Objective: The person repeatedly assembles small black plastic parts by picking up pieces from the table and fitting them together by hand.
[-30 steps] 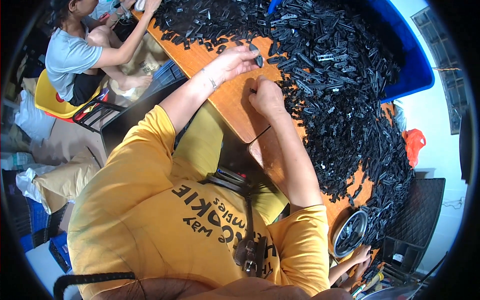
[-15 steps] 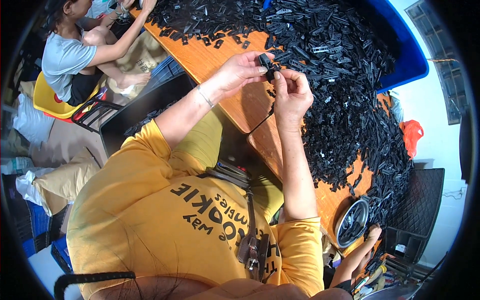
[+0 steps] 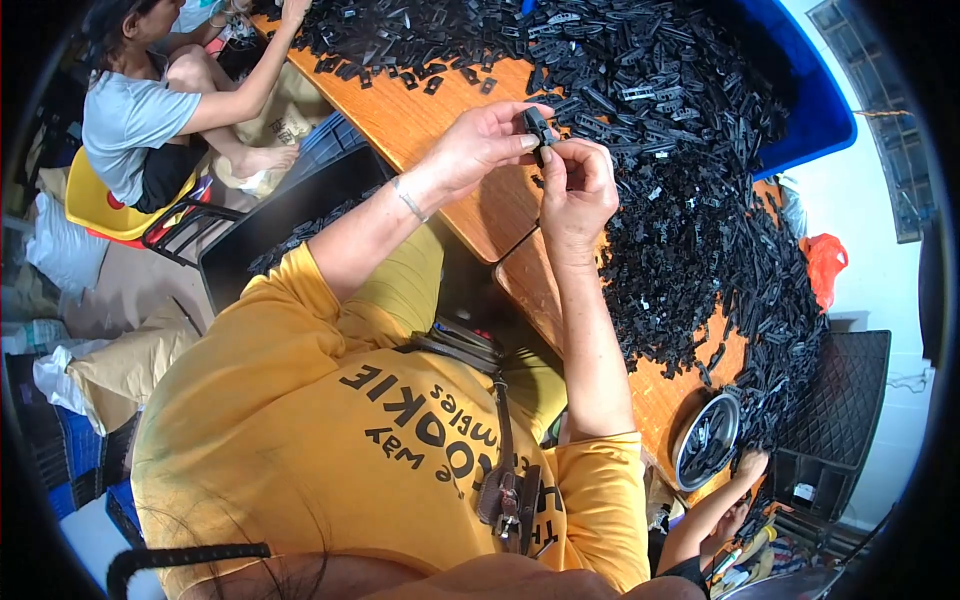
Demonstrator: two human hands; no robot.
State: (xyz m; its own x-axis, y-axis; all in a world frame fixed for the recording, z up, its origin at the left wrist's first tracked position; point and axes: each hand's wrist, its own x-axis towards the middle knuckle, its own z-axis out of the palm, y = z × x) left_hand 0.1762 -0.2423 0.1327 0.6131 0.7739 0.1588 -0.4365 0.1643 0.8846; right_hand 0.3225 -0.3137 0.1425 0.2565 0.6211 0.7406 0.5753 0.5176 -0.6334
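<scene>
A small black plastic part (image 3: 537, 124) is held up over the table's near edge, between both hands. My left hand (image 3: 484, 143) pinches it from the left with thumb and fingers. From the right, my right hand (image 3: 580, 192) has its thumb and bent fingers closed at the part's lower end; whether they hold a second small piece there cannot be made out. Just past my hands spreads a big heap of long black plastic parts (image 3: 640, 95). Beside my right forearm lies a pile of smaller black pieces (image 3: 660, 270).
A blue bin (image 3: 815, 140) stands at the far right. A round metal bowl (image 3: 706, 442) holds black parts near another person's arm (image 3: 715, 515). At far left a person (image 3: 140, 120) sits by the wooden table (image 3: 420, 125). A black crate (image 3: 240, 265) is below the table's edge.
My right hand has shifted slightly left, closer against the black part. The part has turned a little between my fingers. My left hand stays nearly in place.
</scene>
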